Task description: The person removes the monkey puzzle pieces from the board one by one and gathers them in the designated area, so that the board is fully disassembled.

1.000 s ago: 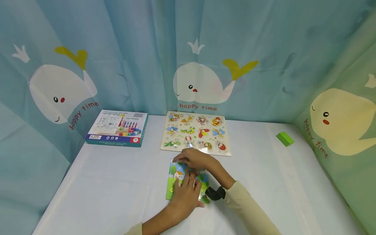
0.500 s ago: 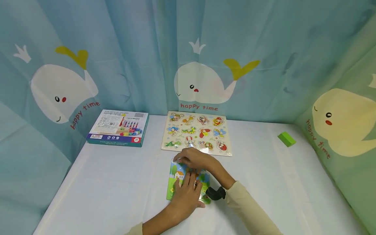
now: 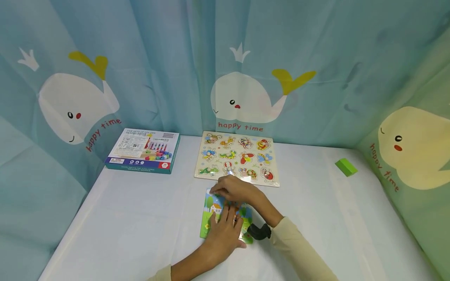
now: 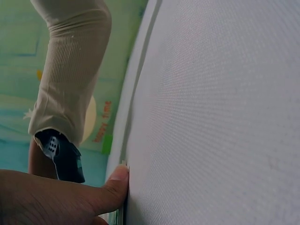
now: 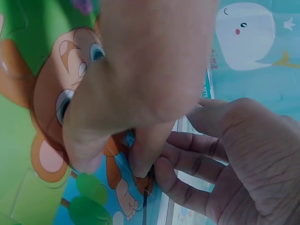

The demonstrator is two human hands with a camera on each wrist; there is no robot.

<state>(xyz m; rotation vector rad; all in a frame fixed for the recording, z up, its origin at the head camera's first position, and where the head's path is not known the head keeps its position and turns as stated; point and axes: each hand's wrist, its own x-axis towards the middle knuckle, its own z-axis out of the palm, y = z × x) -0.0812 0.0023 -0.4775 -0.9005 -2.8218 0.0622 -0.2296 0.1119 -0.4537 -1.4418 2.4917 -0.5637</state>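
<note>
A jigsaw puzzle printed with a house, trees and a monkey lies on the white table, partly covered by both hands. My left hand rests over it with fingers spread, pressing on the picture; its thumb is by the near edge in the left wrist view. At the far edge, my right hand curls its fingers onto the puzzle's border. Up close in the right wrist view, the right hand's fingers grip that edge beside the monkey picture, where a thin dark gap shows. The right thumb's contact is unclear.
Just beyond stands a wooden peg puzzle with insect figures. A beads box lies at the back left, and a green block at the right. A whale-patterned curtain closes off the back and sides.
Both hands stay almost still on the jigsaw puzzle. The whole head view has shifted slightly.
</note>
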